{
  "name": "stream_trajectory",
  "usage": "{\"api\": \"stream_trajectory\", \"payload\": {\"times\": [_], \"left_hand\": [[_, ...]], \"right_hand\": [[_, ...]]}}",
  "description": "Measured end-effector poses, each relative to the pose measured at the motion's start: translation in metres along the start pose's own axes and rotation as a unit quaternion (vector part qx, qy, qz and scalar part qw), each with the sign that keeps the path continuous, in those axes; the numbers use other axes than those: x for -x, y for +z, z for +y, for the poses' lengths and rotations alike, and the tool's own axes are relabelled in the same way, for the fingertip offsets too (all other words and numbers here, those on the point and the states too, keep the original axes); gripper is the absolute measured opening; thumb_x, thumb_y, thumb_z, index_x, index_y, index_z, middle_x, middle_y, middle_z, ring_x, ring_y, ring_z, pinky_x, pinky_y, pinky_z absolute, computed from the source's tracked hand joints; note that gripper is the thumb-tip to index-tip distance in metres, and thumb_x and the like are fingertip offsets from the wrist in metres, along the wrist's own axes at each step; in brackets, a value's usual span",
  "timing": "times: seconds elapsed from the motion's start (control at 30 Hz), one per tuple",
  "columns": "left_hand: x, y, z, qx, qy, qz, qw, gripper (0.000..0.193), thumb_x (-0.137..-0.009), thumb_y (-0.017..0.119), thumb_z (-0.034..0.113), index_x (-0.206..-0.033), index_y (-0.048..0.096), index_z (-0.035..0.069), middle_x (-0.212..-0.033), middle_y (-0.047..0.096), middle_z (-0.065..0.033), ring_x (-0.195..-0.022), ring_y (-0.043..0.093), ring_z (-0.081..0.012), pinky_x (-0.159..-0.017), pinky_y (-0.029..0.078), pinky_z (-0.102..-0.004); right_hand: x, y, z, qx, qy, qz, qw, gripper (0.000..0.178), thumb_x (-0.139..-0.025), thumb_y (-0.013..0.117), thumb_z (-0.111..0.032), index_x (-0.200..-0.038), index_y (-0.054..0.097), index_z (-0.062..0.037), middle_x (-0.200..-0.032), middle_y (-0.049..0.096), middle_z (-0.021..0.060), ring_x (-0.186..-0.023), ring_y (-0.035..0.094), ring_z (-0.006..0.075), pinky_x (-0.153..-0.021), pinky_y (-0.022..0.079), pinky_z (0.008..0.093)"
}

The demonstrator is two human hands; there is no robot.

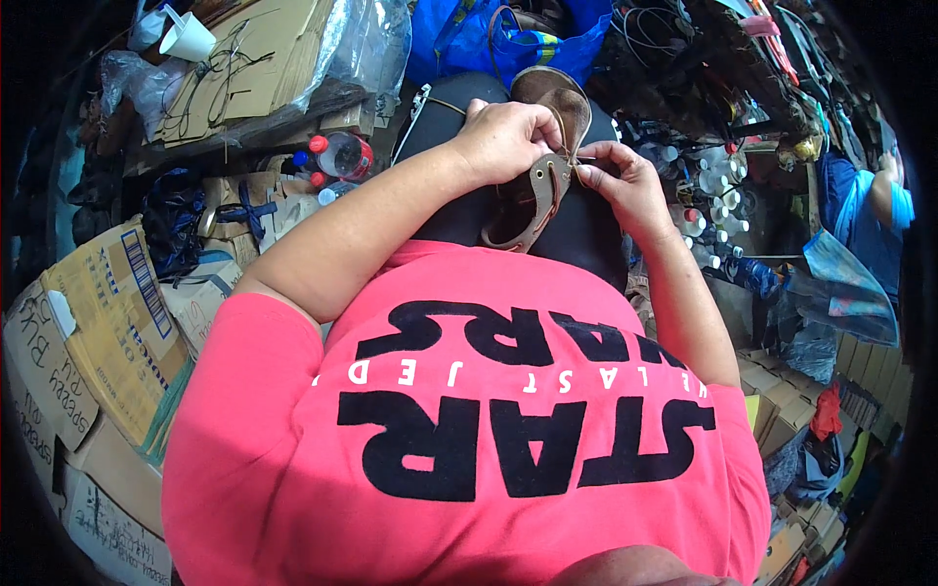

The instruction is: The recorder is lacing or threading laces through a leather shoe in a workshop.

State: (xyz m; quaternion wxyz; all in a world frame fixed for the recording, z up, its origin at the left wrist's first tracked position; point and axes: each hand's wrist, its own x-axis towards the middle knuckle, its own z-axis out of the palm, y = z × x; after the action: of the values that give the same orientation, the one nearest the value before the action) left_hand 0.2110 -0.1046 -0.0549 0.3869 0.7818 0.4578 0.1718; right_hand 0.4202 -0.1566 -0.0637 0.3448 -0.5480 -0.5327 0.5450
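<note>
A brown leather shoe [564, 107] lies over my dark-trousered lap, its collar with metal eyelets curving toward me. My left hand [510, 143] is closed at its left side, fingertips pinched by the eyelet edge. From the right, my right hand [625, 186] pinches thumb to forefinger on a thin light lace [575, 164] at the front of the shoe's opening. The two sets of fingertips are close together, with the lace between them. What the left fingertips grip exactly is partly hidden by the hand. A brown cord runs over my left thigh.
A blue bag [445, 44] stands beyond my knees. Flat cardboard [259, 68] with a white cup [188, 39] lies far left; red-capped bottles [344, 156] are nearer. Cardboard boxes [117, 313] fill the left, several bottles [718, 186] the right. Another person in blue [865, 210] is far right.
</note>
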Motion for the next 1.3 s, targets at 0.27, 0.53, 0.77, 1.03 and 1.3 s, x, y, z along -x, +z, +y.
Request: {"api": "stream_trajectory", "payload": {"times": [0.27, 0.53, 0.77, 1.03, 1.3], "left_hand": [[-0.011, -0.003, 0.003, 0.033, 0.032, -0.007, 0.999, 0.01, -0.072, 0.071, 0.025, -0.077, 0.069, 0.017, -0.081, 0.069, -0.0004, -0.084, 0.065, -0.0214, -0.082, 0.041, -0.0426], [0.0, -0.022, -0.006, -0.039, 0.098, -0.002, 0.994, 0.016, -0.073, 0.073, 0.022, -0.074, 0.064, 0.009, -0.077, 0.061, -0.0056, -0.082, 0.059, -0.0244, -0.072, 0.046, -0.0371], [-0.004, -0.024, 0.018, -0.182, 0.163, -0.059, 0.968, 0.007, -0.084, 0.057, 0.013, -0.087, 0.062, 0.009, -0.083, 0.065, -0.0088, -0.087, 0.063, -0.0286, -0.072, 0.046, -0.0429], [-0.003, -0.026, 0.006, -0.238, 0.227, -0.066, 0.942, 0.007, -0.084, 0.055, 0.011, -0.087, 0.06, 0.011, -0.08, 0.063, -0.0072, -0.086, 0.061, -0.0284, -0.074, 0.044, -0.042], [-0.007, -0.03, 0.003, -0.238, 0.196, -0.115, 0.944, 0.008, -0.084, 0.055, 0.013, -0.088, 0.061, 0.011, -0.08, 0.063, -0.0102, -0.086, 0.062, -0.0293, -0.076, 0.045, -0.0417]], "right_hand": [[-0.003, 0.0, -0.015, -0.055, 0.028, -0.013, 0.998, 0.009, -0.082, 0.071, -0.005, -0.088, 0.066, -0.0001, -0.08, 0.066, 0.0008, -0.075, 0.059, 0.0062, -0.071, 0.047, 0.02], [-0.003, -0.029, -0.008, 0.165, -0.104, 0.009, 0.981, 0.017, -0.075, 0.078, -0.015, -0.076, 0.066, -0.003, -0.08, 0.053, 0.0027, -0.082, 0.054, 0.0149, -0.075, 0.043, 0.0282], [0.012, -0.033, 0.007, 0.099, -0.05, -0.023, 0.994, 0.016, -0.079, 0.075, -0.014, -0.087, 0.066, -0.0033, -0.099, 0.049, 0.0022, -0.085, 0.052, 0.0113, -0.077, 0.042, 0.0242], [0.004, -0.062, -0.02, 0.173, -0.14, 0.044, 0.974, 0.013, -0.082, 0.068, -0.011, -0.084, 0.062, -0.0003, -0.092, 0.052, 0.0048, -0.081, 0.052, 0.0129, -0.073, 0.044, 0.0263], [-0.006, -0.045, -0.048, 0.442, -0.258, 0.029, 0.859, 0.011, -0.081, 0.066, -0.018, -0.084, 0.066, -0.0076, -0.095, 0.062, 0.0075, -0.095, 0.059, 0.0275, -0.084, 0.044, 0.0404]]}}
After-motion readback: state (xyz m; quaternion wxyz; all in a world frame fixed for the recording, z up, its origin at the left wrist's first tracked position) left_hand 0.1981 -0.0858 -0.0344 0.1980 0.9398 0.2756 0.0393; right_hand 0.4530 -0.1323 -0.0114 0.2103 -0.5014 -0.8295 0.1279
